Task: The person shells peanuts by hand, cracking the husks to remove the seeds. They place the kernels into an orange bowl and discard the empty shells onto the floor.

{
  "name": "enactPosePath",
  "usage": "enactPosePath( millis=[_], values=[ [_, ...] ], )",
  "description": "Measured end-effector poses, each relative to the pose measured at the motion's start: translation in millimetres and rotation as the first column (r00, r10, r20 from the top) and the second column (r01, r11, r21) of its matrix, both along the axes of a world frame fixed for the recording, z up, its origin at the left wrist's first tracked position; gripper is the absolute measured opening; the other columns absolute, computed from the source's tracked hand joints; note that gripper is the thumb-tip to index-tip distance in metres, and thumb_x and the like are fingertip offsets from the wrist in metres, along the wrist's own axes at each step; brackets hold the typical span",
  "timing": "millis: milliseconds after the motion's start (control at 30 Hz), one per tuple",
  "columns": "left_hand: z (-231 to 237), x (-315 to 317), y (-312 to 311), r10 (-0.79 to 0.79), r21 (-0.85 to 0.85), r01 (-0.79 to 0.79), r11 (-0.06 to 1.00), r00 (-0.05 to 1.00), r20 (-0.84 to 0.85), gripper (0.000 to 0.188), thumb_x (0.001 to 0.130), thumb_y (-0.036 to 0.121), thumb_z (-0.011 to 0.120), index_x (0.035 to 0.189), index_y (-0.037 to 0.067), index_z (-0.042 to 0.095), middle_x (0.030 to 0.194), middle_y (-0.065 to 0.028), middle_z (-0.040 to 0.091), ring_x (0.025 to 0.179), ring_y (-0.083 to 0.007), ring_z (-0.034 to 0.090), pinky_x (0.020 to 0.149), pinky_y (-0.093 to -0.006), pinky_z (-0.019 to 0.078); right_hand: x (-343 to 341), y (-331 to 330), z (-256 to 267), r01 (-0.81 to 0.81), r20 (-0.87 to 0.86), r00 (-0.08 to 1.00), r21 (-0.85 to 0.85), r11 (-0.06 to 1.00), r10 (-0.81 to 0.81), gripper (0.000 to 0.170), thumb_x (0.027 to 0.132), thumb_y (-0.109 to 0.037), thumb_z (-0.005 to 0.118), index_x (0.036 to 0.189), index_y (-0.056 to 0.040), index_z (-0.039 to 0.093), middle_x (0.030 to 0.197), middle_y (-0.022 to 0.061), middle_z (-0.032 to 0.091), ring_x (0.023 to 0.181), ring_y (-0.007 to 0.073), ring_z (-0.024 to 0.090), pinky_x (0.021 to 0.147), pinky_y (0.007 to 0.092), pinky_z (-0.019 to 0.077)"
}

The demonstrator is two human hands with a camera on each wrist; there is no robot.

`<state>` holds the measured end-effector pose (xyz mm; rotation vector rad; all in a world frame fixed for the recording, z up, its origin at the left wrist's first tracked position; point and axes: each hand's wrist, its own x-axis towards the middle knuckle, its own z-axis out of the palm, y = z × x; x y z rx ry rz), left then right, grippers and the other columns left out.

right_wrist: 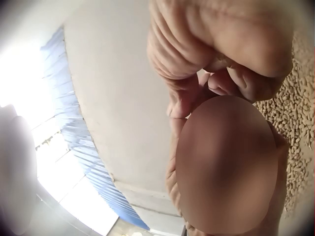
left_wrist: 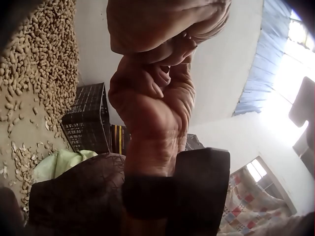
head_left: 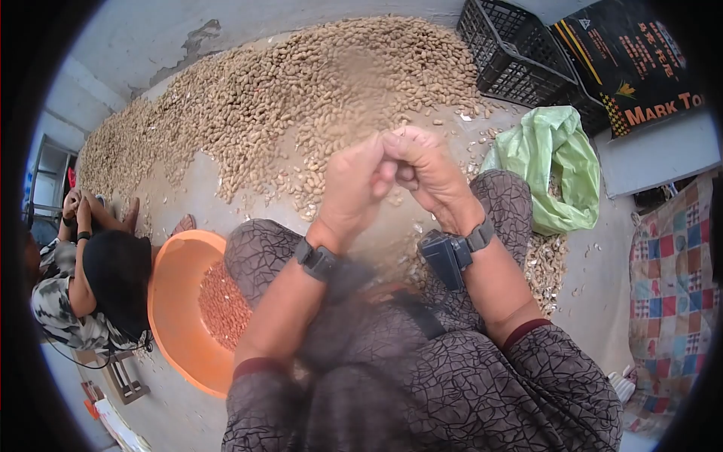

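Both hands meet in front of the lap, over the near edge of a large peanut heap (head_left: 301,90). Fingers of the left hand (head_left: 350,181) are curled, its thumb and fingertips against those of the right hand (head_left: 433,169). Between them they pinch a peanut (right_wrist: 225,62), of which only a small tan bit shows in the right wrist view; the fingers hide the rest. Left of the lap, an orange basin (head_left: 181,264) holds red shelled kernels (head_left: 224,305). Empty shells (head_left: 546,271) lie on the floor by the right knee.
A green sack (head_left: 557,151) stands beside the right knee. Behind it are a black plastic crate (head_left: 520,60) and a black printed bag (head_left: 633,60). Another person (head_left: 98,279) sits at the left. A patchwork cloth (head_left: 670,301) hangs at the right.
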<state>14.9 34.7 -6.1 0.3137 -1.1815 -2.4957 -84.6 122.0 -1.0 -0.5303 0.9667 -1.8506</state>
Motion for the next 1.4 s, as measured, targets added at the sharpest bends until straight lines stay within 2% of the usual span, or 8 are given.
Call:
enactPosePath(
  millis=[167,400,567,867,933,1033,1133,1400],
  values=[
    [-4.7,-3.6,-4.9,-0.056,0.09,0.061,0.994,0.996,-0.064,0.021,0.092,0.019,0.049,0.094,0.001,0.059,0.065,0.0024,0.048,0.051,-0.0032,0.04,0.045,-0.0171,0.0306,0.2,0.6,1.2,-0.025,0.034,0.999,-0.025,0.999,0.026,0.023,0.086,-0.019,0.061,0.085,0.0039,0.058,0.065,0.0102,0.06,0.053,0.0176,0.06,0.049,0.0264,0.0509],
    [-8.5,-6.3,2.5,0.14,-0.143,-0.132,0.981,0.989,0.047,0.021,0.092,0.012,0.044,0.101,0.0,0.059,0.065,0.0035,0.049,0.053,-0.0015,0.039,0.045,-0.0159,0.0305,-0.5,2.9,7.8,-0.101,0.024,0.995,0.027,0.995,0.101,0.025,0.086,-0.02,0.06,0.086,0.0048,0.059,0.065,0.0101,0.06,0.051,0.0164,0.058,0.045,0.0233,0.0487],
    [-8.2,-4.1,9.6,0.233,-0.239,-0.218,0.946,0.972,0.035,0.021,0.091,0.01,0.043,0.098,0.0,0.06,0.067,0.0025,0.052,0.055,-0.0016,0.043,0.046,-0.0163,0.0317,9.3,-0.7,7.0,0.044,-0.009,0.999,0.096,0.994,-0.044,0.019,0.087,-0.014,0.057,0.085,0.0052,0.059,0.065,0.0084,0.06,0.053,0.0129,0.057,0.043,0.0215,0.0462],
    [-12.1,-4.7,8.3,0.326,-0.086,-0.319,0.944,0.942,0.081,0.021,0.09,0.009,0.044,0.093,-0.002,0.061,0.069,0.0004,0.055,0.056,-0.0034,0.046,0.049,-0.0182,0.0363,22.5,-10.1,1.2,0.199,-0.127,0.975,0.126,0.972,-0.183,0.02,0.087,-0.014,0.056,0.076,0.0024,0.058,0.063,0.006,0.058,0.05,0.008,0.053,0.041,0.0188,0.041],
    [-12.2,-6.9,7.3,0.369,-0.205,-0.354,0.913,0.929,0.04,0.019,0.089,0.008,0.048,0.1,-0.003,0.059,0.068,0.0044,0.052,0.05,0.0006,0.039,0.041,-0.0142,0.0296,19.8,-11.0,-4.5,0.2,-0.158,0.971,0.136,0.97,-0.178,0.02,0.087,-0.015,0.057,0.075,0.001,0.058,0.061,0.005,0.058,0.048,0.0064,0.05,0.04,0.0179,0.0372],
    [-14.1,-5.8,4.7,0.371,-0.351,-0.349,0.869,0.929,-0.004,0.02,0.089,0.009,0.05,0.101,-0.004,0.06,0.068,0.0047,0.052,0.05,0.0003,0.039,0.042,-0.0143,0.0301,14.6,-11.7,-6.3,0.172,-0.19,0.971,0.15,0.974,-0.142,0.021,0.087,-0.018,0.057,0.074,-0.0016,0.059,0.059,0.0032,0.057,0.045,0.004,0.044,0.038,0.0168,0.0307],
    [-9.2,-4.8,6.3,0.4,-0.338,-0.369,0.866,0.916,0.025,0.02,0.088,0.008,0.045,0.087,-0.004,0.062,0.066,0.0002,0.054,0.057,-0.0053,0.048,0.05,-0.0207,0.0397,16.6,-10.9,-3.0,0.158,-0.163,0.978,0.162,0.974,-0.132,0.021,0.088,-0.018,0.056,0.074,-0.0027,0.059,0.058,0.0024,0.056,0.044,0.0034,0.042,0.038,0.0166,0.0287],
    [-8.0,-4.8,5.8,0.359,-0.202,-0.345,0.917,0.932,0.041,0.018,0.086,0.007,0.047,0.084,-0.003,0.062,0.066,0.0,0.053,0.056,-0.0049,0.047,0.049,-0.02,0.0383,26.1,-15.5,-7.4,0.25,-0.14,0.963,0.129,0.96,-0.232,0.02,0.089,-0.017,0.054,0.076,-0.0018,0.057,0.062,0.0041,0.057,0.048,0.0052,0.048,0.041,0.0165,0.0323]
  ],
)
